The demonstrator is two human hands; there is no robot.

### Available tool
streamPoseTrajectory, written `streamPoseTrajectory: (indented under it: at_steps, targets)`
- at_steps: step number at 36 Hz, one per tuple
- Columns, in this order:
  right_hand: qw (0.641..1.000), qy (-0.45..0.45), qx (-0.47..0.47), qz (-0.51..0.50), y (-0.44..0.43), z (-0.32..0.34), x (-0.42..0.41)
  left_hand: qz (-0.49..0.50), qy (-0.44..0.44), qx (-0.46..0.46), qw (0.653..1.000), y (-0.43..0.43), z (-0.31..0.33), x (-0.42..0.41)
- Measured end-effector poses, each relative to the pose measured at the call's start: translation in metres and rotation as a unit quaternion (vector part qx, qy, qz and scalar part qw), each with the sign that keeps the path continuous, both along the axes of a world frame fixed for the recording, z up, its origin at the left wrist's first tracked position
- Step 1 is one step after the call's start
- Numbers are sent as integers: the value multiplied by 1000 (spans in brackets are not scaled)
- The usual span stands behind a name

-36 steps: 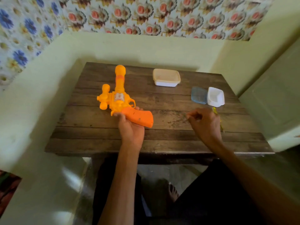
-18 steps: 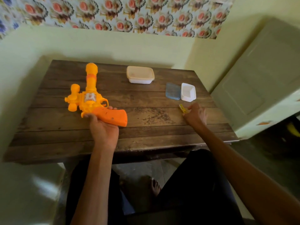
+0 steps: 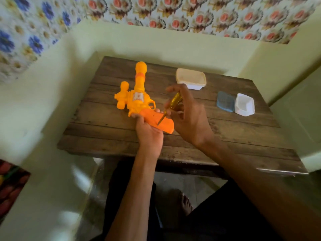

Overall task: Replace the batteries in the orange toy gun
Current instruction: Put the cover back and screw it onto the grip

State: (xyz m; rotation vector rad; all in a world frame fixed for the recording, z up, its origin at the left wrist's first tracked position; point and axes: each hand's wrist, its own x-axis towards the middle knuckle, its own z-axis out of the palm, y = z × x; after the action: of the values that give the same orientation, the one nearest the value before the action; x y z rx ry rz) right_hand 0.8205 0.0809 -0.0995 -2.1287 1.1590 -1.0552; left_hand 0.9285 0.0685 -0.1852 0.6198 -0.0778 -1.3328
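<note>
Left grip [image 3: 149, 133] on yellow-orange plastic toy gun [image 3: 139, 100]

toy: the orange plastic toy gun [image 3: 137, 94] lies on the dark wooden plank table [image 3: 225, 136], barrel pointing away from the person.
left hand: the left hand [image 3: 149, 133] grips the gun's darker orange handle.
right hand: the right hand [image 3: 189, 115] pinches a yellow translucent-handled screwdriver [image 3: 171, 106], tip on the handle.
containers: a cream-lidded white plastic box [image 3: 191, 78]; a blue lid [image 3: 225, 101] just beside an open white tub [image 3: 244, 104].
</note>
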Motion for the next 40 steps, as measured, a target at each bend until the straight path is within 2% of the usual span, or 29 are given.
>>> streamPoseTrajectory:
  at_steps: [7,14,34,40]
  targets:
    - [998,47,-37,25,-1,6,6,8,-9,1,1000,3,4,-2]
    - [994,76,-79,1,-11,7,3,24,-10,-2,1000,5,5,-4]
    - [993,75,-87,34,-11,9,0,22,-15,24,999,7,9,-5]
    - [968,220,-108,43,-22,29,-5,14,-15,40,999,7,9,-3]
